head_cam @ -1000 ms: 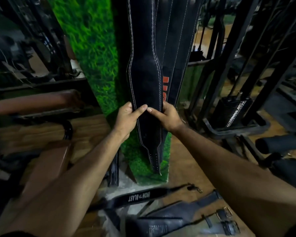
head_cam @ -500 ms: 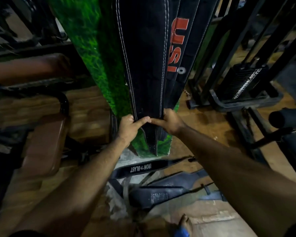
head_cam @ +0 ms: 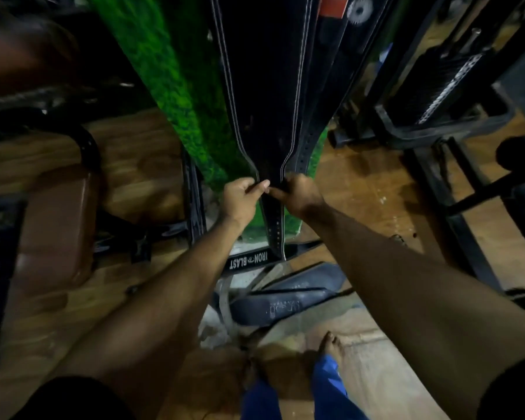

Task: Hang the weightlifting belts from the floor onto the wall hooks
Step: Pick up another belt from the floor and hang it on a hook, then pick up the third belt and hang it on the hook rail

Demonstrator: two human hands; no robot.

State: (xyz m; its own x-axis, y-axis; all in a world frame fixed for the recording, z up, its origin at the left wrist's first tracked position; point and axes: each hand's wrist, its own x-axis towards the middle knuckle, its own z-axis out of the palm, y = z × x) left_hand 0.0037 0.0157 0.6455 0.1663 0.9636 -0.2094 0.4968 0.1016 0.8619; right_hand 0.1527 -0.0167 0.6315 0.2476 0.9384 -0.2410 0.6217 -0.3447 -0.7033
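Note:
A wide black belt with white stitching hangs down the green grass-patterned wall panel. My left hand and my right hand pinch its narrow lower strap from either side, where the belt tapers. More black belts hang behind it on the right, one with red lettering. The hooks are out of view above. On the floor below lie a black strap marked IRON BLAST and a dark grey padded belt.
A brown padded bench stands at the left. Black machine frames and a weight stack crowd the right. The floor is wood. My bare feet and blue trouser legs show at the bottom.
Both hands have slid down the hanging belt from its wide middle to the narrow strap end. The view has tilted down, showing more floor and my feet.

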